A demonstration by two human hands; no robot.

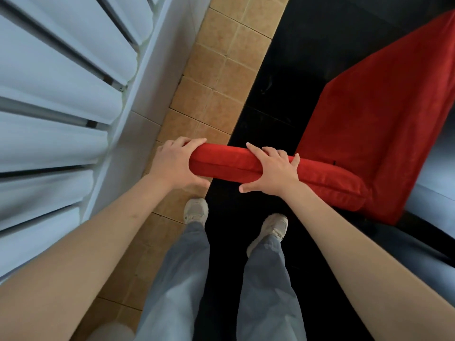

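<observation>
Left hand [176,166] wraps the end of the red cushion [229,163], right hand [273,172] clamps further along, fingers [254,150] spread over, thumb beneath, set apart, I'd say, to keep it level.

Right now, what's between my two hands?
Only a bare stretch of the red cushion, which the left hand and the right hand both hold. The head view shows nothing else on it there.

From here I can't tell whether the red cushion [226,163] joins the red cover [384,124], which runs off the right edge. The left hand [172,166] masks the cushion's end; the radiator [49,99] is cut off at the left edge.
</observation>
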